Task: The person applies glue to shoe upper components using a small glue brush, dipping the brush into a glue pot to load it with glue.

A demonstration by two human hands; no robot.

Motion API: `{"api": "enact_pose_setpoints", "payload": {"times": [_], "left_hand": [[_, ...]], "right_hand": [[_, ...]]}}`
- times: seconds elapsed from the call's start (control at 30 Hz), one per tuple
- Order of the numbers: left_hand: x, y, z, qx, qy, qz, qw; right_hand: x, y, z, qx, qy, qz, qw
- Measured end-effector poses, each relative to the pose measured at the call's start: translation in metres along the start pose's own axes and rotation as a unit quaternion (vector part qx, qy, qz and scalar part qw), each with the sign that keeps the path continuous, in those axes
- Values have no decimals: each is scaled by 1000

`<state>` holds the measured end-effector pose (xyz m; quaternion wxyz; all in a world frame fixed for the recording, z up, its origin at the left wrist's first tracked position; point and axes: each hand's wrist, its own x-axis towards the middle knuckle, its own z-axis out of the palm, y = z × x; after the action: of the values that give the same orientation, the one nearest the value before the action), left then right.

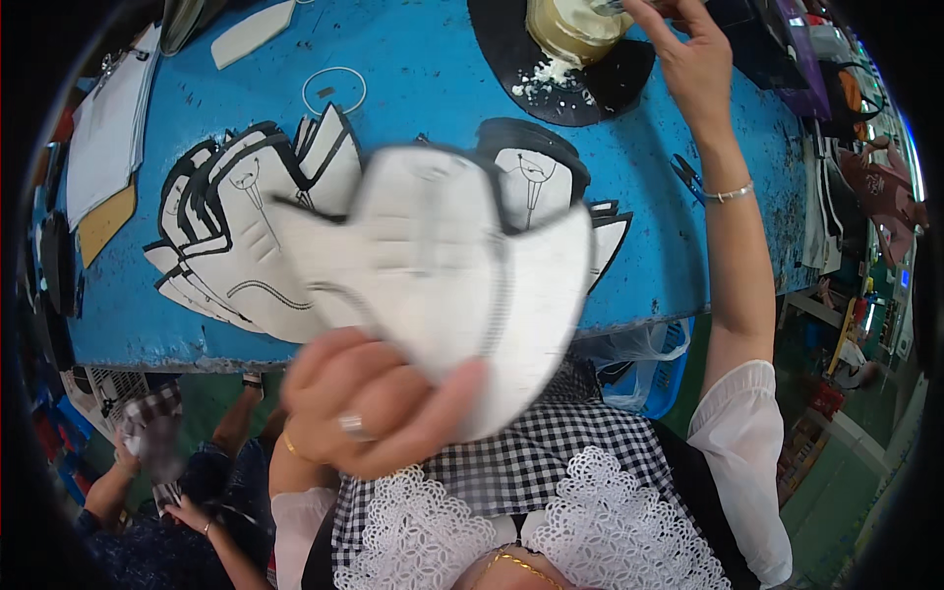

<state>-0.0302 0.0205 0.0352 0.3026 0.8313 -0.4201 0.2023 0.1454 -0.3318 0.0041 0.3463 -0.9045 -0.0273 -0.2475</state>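
My left hand [379,403] grips a white shoe upper piece [442,265] by its lower edge, thumb on top and fingers beneath. The piece is blurred by motion and has a dark rim and stitched lines. It is raised over the near edge of the table. My right hand [693,59] is stretched to the far side, fingers pinched at a tub of pale paste [580,29]; what they hold is mostly cut off by the upper edge. A fanned stack of similar upper pieces [246,216] lies left of the held one. Another stack [536,182] is partly hidden behind it.
The blue table [413,59] carries a black round mat [629,93] under the tub, with white crumbs. Nippers [685,177] lie by my right forearm. A white ring [334,90], a pale flat piece [253,34] and a clipboard [108,128] are leftward. Another person's hands [187,513] show lower left.
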Motion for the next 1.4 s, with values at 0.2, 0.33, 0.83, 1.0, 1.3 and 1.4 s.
{"api": "enact_pose_setpoints", "payload": {"times": [0.2, 0.33, 0.83, 1.0, 1.3, 1.4], "left_hand": [[-42, -46, -12, 102, -32, -186, 977], [-36, -34, -4, -15, -95, -197, 976], [-22, 14, 61, -118, -141, -41, 982], [-14, 18, 57, -123, -153, -51, 979], [1, 9, 39, -162, -216, -67, 961], [3, 8, 37, -169, -229, -60, 957]], "right_hand": [[-4, -9, -2, -120, -16, -201, 972], [-17, -12, -18, 49, -25, 53, 997], [-130, -83, -15, 13, -190, -168, 967], [-122, -82, -16, -44, -150, -209, 965], [-143, -94, -45, 46, -236, -129, 962], [-144, -80, -52, 201, -140, 47, 968]]}}
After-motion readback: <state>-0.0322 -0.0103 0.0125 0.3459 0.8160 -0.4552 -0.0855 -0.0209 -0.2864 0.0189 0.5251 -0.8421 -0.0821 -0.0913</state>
